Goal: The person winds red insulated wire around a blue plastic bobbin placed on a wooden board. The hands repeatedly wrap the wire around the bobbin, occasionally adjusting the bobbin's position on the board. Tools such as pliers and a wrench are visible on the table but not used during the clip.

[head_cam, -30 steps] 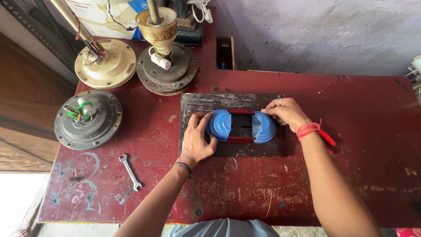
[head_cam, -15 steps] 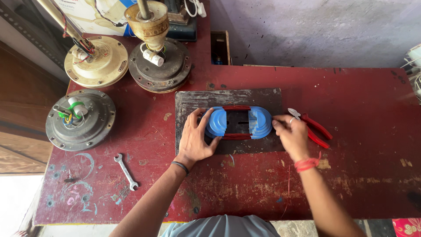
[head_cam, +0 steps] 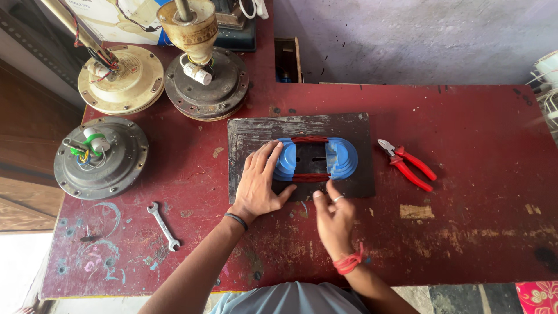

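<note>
Seen from the head camera, a worn red tabletop (head_cam: 476, 116) carries a dark rectangular board (head_cam: 250, 131) near its middle. On the board lies a blue stepped coil former (head_cam: 344, 158), oval at both ends, with reddish copper wire (head_cam: 310, 139) wound along its far and near long sides and a dark opening in its centre.

The left hand (head_cam: 260, 185) lies flat on the board with released fingers (head_cam: 268, 157) spread against the left rounded end of the former, thumb pointing towards its near edge. The right hand (head_cam: 335, 218) hovers just in front of the former's near edge; its fingers are loosely curled and grasp nothing, and it looks slightly blurred. A ring shows on one finger and a red thread band (head_cam: 349, 263) circles the wrist.

To the right of the board, apart from it, lie red-handled pliers (head_cam: 410, 164). To the left sits a grey fan motor housing (head_cam: 102, 158) with green-taped wires, and a small spanner (head_cam: 163, 226) lies near the front edge. At the far side stand a cream fan motor (head_cam: 125, 81) and a dark fan motor (head_cam: 209, 87) with a brass-coloured cup on its rod.
</note>
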